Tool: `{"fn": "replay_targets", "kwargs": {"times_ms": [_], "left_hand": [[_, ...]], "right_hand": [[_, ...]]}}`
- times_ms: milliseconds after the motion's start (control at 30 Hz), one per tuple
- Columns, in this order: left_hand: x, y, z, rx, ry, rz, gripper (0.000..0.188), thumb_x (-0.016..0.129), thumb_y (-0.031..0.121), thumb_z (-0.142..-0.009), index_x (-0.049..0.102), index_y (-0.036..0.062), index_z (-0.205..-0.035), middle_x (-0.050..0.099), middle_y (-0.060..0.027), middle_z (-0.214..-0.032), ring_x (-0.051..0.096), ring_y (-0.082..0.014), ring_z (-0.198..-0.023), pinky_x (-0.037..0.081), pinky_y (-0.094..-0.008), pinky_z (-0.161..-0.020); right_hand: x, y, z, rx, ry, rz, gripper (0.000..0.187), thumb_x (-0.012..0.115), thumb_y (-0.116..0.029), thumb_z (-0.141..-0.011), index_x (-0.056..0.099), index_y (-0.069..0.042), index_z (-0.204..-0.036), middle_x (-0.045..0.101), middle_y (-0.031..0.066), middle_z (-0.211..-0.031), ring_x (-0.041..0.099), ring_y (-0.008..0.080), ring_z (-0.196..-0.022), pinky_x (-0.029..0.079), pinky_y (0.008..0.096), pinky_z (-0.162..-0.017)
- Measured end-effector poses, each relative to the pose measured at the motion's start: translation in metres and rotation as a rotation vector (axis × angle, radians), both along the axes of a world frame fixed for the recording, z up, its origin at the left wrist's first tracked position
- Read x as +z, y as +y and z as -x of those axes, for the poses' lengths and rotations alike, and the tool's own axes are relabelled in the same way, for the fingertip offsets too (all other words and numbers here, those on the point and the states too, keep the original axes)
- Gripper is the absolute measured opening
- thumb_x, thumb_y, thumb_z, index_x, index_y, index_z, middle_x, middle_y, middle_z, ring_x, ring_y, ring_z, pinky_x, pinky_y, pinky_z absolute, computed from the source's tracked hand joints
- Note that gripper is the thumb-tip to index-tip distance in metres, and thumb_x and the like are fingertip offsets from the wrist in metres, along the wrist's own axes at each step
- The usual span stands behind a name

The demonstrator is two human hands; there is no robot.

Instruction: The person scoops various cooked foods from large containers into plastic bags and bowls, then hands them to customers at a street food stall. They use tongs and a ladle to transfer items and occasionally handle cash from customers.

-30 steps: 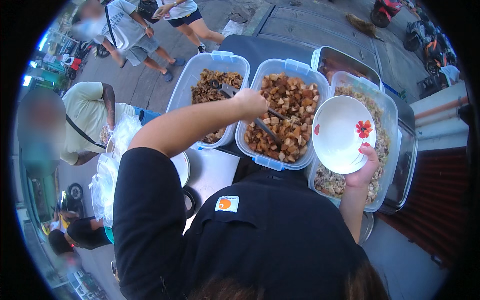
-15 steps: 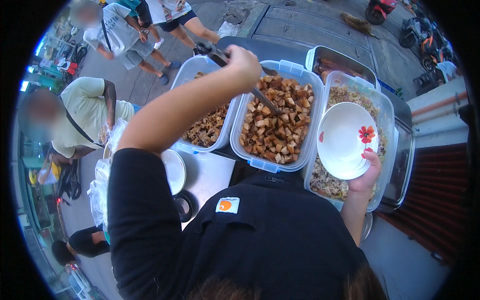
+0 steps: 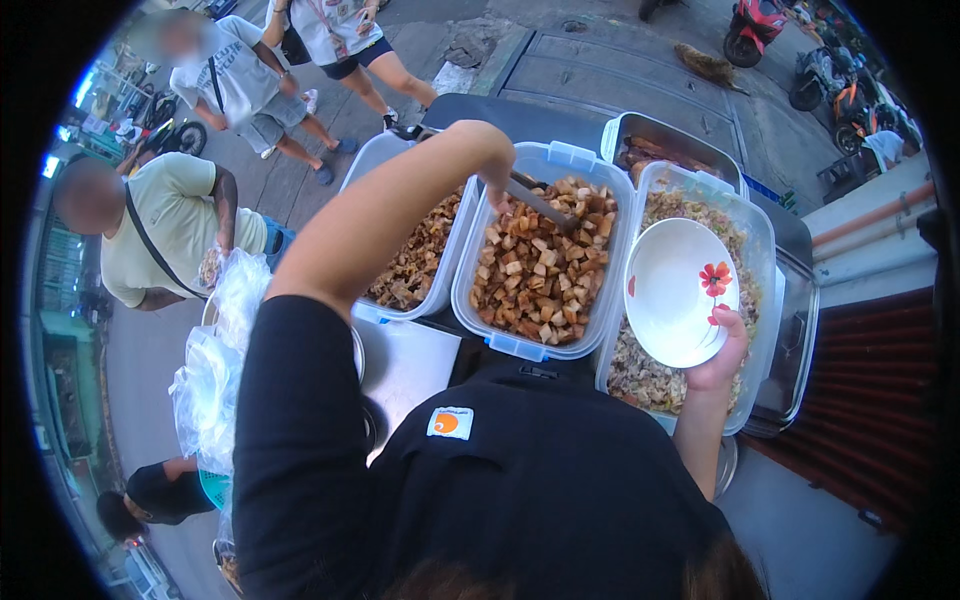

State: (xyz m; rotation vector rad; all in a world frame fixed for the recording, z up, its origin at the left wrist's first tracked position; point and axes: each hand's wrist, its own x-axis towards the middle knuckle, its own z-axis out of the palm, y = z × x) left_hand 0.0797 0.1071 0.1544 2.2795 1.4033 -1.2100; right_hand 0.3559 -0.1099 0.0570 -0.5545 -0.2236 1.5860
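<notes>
My left hand (image 3: 487, 160) is closed around metal tongs (image 3: 538, 203), its fingers partly hidden behind the wrist. The tips of the tongs reach into browned meat cubes (image 3: 530, 285) in the middle clear plastic tub (image 3: 618, 300). A white bowl with red flowers (image 3: 675, 285) is in my right hand (image 3: 722, 352), gripped at its near right rim. Nothing shows inside the bowl, which is tilted above the right tub (image 3: 757, 300) of pale chopped food (image 3: 648, 378). My left forearm crosses over the left tub (image 3: 433, 300), which contains darker chopped meat (image 3: 405, 280).
Behind the tubs stands a metal tray (image 3: 690, 140) with long brown pieces. White plastic bags (image 3: 215, 350) hang at the left, near a person in a pale yellow shirt (image 3: 165, 225). Other people stand farther off. A ridged red-brown shutter (image 3: 850, 400) borders the right side.
My left hand and the tongs have shifted lower, with the tips pushed into the meat cubes. The bowl has moved slightly left and down in the view. The people beyond have changed position.
</notes>
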Motion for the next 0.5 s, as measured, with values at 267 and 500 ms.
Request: {"fn": "replay_targets", "kwargs": {"times_ms": [267,500], "left_hand": [[0.039,-0.087,0.047,-0.309,-0.149,-0.391,0.050,0.073,0.042,-0.069,0.062,0.0116,-0.107,0.067,-0.0060,-0.079,0.067,-0.0252,-0.077,0.053,-0.0365,-0.062],[-0.015,-0.119,0.028,-0.255,-0.154,-0.402,0.021,0.064,0.022,-0.079,0.065,0.0155,-0.099,0.067,-0.0069,-0.076,0.067,-0.0245,-0.073,0.053,-0.0359,-0.058]], "right_hand": [[-0.004,0.004,0.006,-0.026,-0.040,0.031,0.063,0.050,-0.013,-0.072,0.037,0.005,-0.131,0.052,0.0206,-0.124,0.052,0.0338,-0.113,0.041,0.0447,-0.099],[0.000,0.010,0.013,-0.056,-0.103,-0.002,0.059,0.049,-0.011,-0.073,0.039,0.006,-0.129,0.053,0.0199,-0.122,0.056,0.0325,-0.109,0.042,0.0425,-0.098]]}}
